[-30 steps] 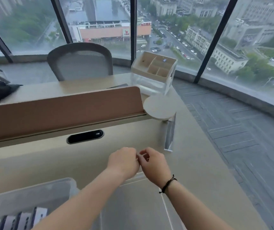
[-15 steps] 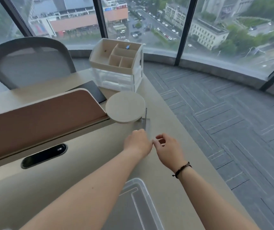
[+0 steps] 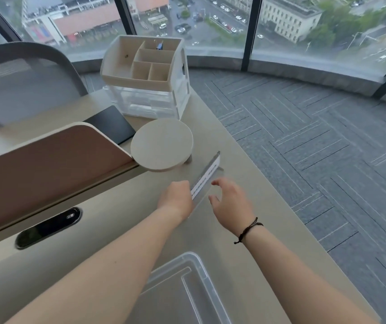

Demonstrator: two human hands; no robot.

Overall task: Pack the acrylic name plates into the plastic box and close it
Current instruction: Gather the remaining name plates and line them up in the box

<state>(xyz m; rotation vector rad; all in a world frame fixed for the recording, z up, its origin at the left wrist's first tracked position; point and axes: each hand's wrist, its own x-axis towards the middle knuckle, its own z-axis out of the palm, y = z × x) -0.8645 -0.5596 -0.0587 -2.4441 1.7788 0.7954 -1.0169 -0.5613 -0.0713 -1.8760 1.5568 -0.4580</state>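
A clear acrylic name plate (image 3: 207,175) with a white printed strip stands tilted on the beige desk, just right of a round shelf. My left hand (image 3: 176,198) grips its near end. My right hand (image 3: 231,202), with a dark cord on the wrist, hovers open just to the plate's right, fingers spread and not touching it. A clear plastic lid (image 3: 182,291) lies flat on the desk at the bottom of the view, between my forearms. The plastic box itself is out of view.
A round beige shelf (image 3: 161,145) sticks out from the brown desk divider (image 3: 51,164). Behind it stand a white desk organiser (image 3: 145,76), a black pad (image 3: 112,123) and a grey chair (image 3: 23,83). The desk's right edge drops to grey carpet (image 3: 316,148).
My view has swung right and the plastic box has left the frame. Both hands reached forward to the name plate; my left hand has taken hold of it and tilted it.
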